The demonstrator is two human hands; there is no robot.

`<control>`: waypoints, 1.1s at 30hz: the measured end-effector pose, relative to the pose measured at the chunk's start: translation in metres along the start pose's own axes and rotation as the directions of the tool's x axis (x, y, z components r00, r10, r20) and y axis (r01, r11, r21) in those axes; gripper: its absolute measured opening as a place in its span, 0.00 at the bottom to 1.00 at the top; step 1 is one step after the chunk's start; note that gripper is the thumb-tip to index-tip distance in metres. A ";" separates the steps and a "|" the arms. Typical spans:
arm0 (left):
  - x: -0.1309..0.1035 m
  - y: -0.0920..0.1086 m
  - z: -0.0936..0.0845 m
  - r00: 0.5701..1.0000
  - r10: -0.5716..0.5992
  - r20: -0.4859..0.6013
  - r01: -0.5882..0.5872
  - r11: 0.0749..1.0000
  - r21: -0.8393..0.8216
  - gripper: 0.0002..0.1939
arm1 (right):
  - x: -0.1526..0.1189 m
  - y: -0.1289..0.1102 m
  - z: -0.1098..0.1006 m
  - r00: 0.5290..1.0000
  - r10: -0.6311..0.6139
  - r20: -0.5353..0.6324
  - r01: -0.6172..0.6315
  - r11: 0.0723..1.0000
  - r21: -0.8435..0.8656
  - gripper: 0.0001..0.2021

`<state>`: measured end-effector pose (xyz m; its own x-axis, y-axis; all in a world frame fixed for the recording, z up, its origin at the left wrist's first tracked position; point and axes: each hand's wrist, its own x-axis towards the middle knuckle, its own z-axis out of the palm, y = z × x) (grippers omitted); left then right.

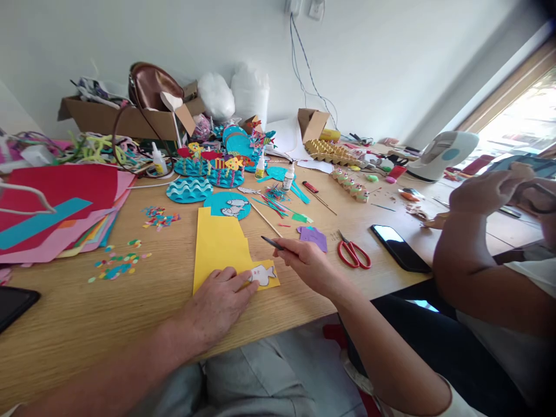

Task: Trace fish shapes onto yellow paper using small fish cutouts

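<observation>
My left hand (221, 304) lies on a sheet of yellow paper (219, 237). Its fingers are laid flat, and the fingertips touch a white paper fish (263, 274) that rests on the yellow sheet's right strip. In my right hand (310, 263) a dark pen (273, 242) is pinched, its tip pointing up and left, off the paper. Just beyond the yellow sheet sits a blue paper disc (212, 201) with grey-white cutouts. A thin wooden stick (266, 220) and a purple paper piece (318, 237) are near my right hand.
Red-handled scissors (354, 255) and a phone (399, 248) lie to the right, beside a co-worker's arms (464, 231). Coloured sheets (65, 197) and confetti (119, 263) are on the left. Glue bottles (288, 176) and finished fish scenes (223, 174) stand farther back.
</observation>
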<state>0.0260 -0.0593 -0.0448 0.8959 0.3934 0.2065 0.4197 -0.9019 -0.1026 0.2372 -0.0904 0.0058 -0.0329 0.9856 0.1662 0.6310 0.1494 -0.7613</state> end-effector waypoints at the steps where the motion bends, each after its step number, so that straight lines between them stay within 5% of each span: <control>1: 0.000 0.000 0.000 1.000 0.000 0.008 0.000 1.000 -0.001 0.13 | 0.000 -0.002 0.001 1.000 0.002 -0.016 0.000 0.996 0.085 0.16; 6: -0.001 -0.002 0.000 1.000 0.007 0.022 -0.007 1.000 -0.012 0.14 | -0.001 -0.011 0.004 0.995 0.092 -0.041 -0.047 0.786 0.616 0.09; 10: -0.001 -0.002 0.000 1.000 0.012 0.002 -0.012 1.000 -0.019 0.13 | 0.000 -0.008 0.008 0.994 0.078 0.073 -0.107 0.733 0.672 0.08; 18: 0.005 -0.009 -0.004 0.997 0.052 0.059 -0.047 0.995 -0.082 0.15 | 0.001 0.011 0.028 0.989 0.040 0.145 -0.111 0.845 0.522 0.10; 22: 0.014 -0.020 -0.011 0.986 0.123 0.108 -0.105 0.981 -0.163 0.17 | -0.006 0.007 0.028 0.998 0.036 0.049 -0.043 0.985 0.169 0.04; 25: 0.022 -0.026 -0.014 0.976 0.163 0.143 -0.129 0.967 -0.219 0.17 | -0.010 0.002 0.025 1.000 -0.005 0.027 0.006 1.000 -0.008 0.04; 33: 0.040 -0.036 -0.008 0.968 0.215 0.131 -0.162 0.931 -0.326 0.14 | -0.014 0.002 0.028 0.999 -0.032 0.013 0.032 0.999 -0.017 0.06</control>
<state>0.0458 -0.0127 -0.0255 0.9763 0.2106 0.0502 0.1979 -0.9619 0.1885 0.2176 -0.1014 -0.0154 -0.0627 0.9813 0.1821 0.6424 0.1793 -0.7451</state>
